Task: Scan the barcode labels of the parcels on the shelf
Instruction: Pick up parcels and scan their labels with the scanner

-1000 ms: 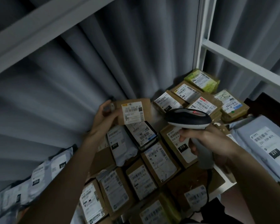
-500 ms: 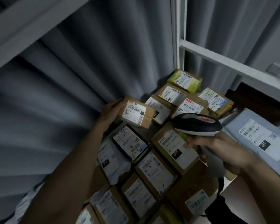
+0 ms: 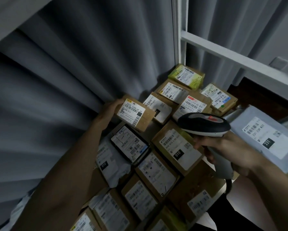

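Parcels (image 3: 158, 170) crowd the shelf (image 3: 204, 43) below and between your two hands, most lying flat with white barcode labels facing up. Your left hand (image 3: 109, 112) grips a small brown box (image 3: 135, 115) at its left end, fingers curled over the top edge, holding it raised and tilted above the others. Its label (image 3: 133, 112) faces up toward you, and its long axis runs from your left grip down and to the right, toward the scanner. Your right hand (image 3: 223, 147) is wrapped round the grey handle of the barcode scanner (image 3: 204, 124), whose dark head sits just above that grip with its long axis pointing left at the held box; scanner and box are near each other but apart. Directly under the scanner head lies a brown box marked 010 (image 3: 176, 150), flat, its long axis slanting away from your right grip. Beyond the right grip rests a pale grey mailer marked 231 (image 3: 264, 139). Past the left grip's box, further labelled boxes, one green-topped (image 3: 186, 76), sit against the grey curtain (image 3: 73, 72).
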